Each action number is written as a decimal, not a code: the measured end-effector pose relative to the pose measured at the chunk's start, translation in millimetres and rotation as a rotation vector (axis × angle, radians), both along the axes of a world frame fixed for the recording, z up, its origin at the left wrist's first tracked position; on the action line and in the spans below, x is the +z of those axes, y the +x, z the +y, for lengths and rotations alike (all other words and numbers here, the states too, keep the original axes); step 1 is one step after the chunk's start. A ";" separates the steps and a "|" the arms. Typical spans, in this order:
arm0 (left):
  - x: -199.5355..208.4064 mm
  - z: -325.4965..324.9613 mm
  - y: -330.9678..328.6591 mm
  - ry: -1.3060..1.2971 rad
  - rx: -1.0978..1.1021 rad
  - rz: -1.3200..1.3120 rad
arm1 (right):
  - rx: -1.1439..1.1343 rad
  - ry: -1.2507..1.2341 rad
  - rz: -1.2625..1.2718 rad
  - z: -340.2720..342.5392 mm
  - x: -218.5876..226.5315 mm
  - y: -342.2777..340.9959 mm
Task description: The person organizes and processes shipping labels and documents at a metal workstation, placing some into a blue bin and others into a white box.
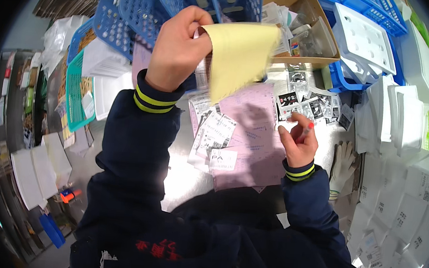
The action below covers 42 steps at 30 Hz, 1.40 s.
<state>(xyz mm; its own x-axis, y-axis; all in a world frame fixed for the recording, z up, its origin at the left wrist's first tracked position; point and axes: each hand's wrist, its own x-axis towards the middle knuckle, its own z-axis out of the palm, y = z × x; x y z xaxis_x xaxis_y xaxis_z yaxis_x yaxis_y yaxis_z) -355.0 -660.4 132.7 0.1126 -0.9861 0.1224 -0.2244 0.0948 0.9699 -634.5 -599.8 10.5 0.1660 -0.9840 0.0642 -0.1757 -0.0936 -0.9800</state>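
My left hand [178, 53] is raised and closed on the edge of a yellow paper sheet [243, 54], which hangs curled to the right. Below it lies a pink printed form [253, 158] on the metal table. My right hand [301, 146] hovers over the form's right edge, its fingers curled around a slim pen [308, 127] with a red end. White printed labels [216, 130] lie on the form's left part. Beyond my right hand are several small black-and-white packets [314, 106].
Blue perforated baskets [133, 15] stand at the back left, with a green basket [76, 97] nearer. At the back sits a cardboard box [309, 60] of small items. White foam boxes [381, 41] and a white glove [343, 164] are on the right. An orange-and-blue tool [69, 195] lies left.
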 end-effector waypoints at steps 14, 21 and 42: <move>-9.2 89.6 19.7 0.410 -0.445 -0.061 | 0.183 -0.548 0.160 38.1 72.9 29.0; -35.7 112.7 21.4 0.412 -0.686 -0.105 | 0.304 -0.093 0.098 69.6 80.8 -7.6; -182.6 167.5 -19.5 0.978 -0.304 0.566 | -0.070 0.864 -0.483 47.0 -61.6 -64.4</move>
<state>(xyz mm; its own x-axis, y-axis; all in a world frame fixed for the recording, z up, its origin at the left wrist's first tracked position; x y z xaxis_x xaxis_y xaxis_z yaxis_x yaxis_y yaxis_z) -374.5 -492.9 -49.9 -0.3485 -0.6280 -0.6958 0.1665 -0.7720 0.6134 -698.9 -552.8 -51.1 0.2511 -0.7309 -0.6346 0.2823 0.6824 -0.6742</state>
